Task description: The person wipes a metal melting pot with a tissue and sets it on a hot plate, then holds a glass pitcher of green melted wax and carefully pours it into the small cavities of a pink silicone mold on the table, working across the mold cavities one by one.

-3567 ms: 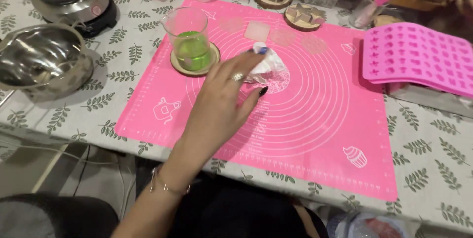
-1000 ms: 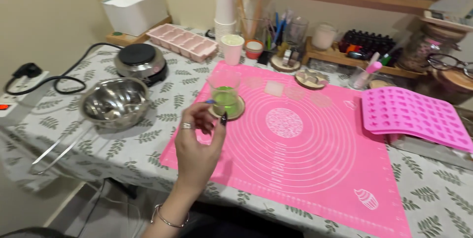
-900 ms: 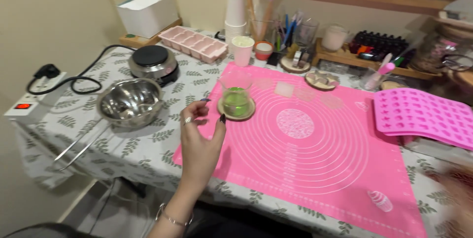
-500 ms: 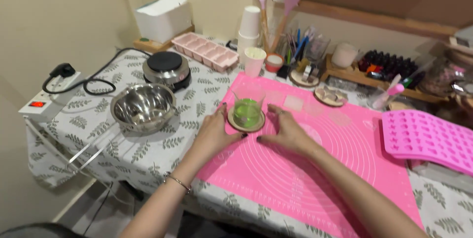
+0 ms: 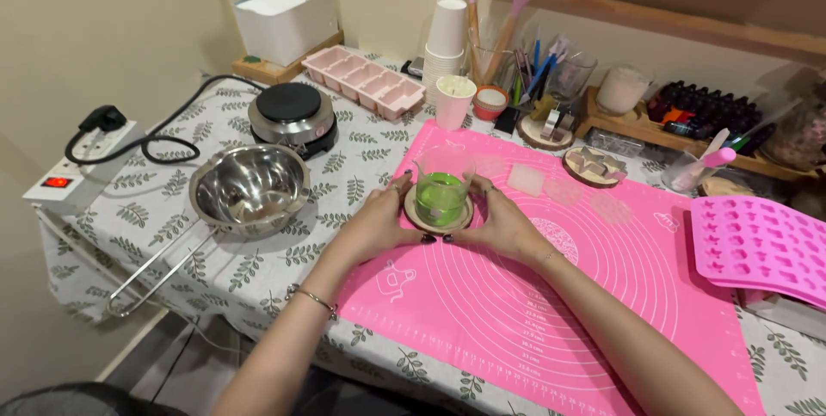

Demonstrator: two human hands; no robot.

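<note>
Cupping the wooden coaster (image 5: 437, 221) from both sides, I have my left hand (image 5: 376, 225) and right hand (image 5: 502, 227) curled around its rim, fingers apart but pressed against the edge. On it stands the clear beaker (image 5: 442, 184) of green liquid, near the upper left corner of the pink silicone mat (image 5: 551, 295). To do this well I judge I should keep the coaster level, press evenly with both hands, and stay clear of the steel bowl (image 5: 248, 185) beside my left hand.
</note>
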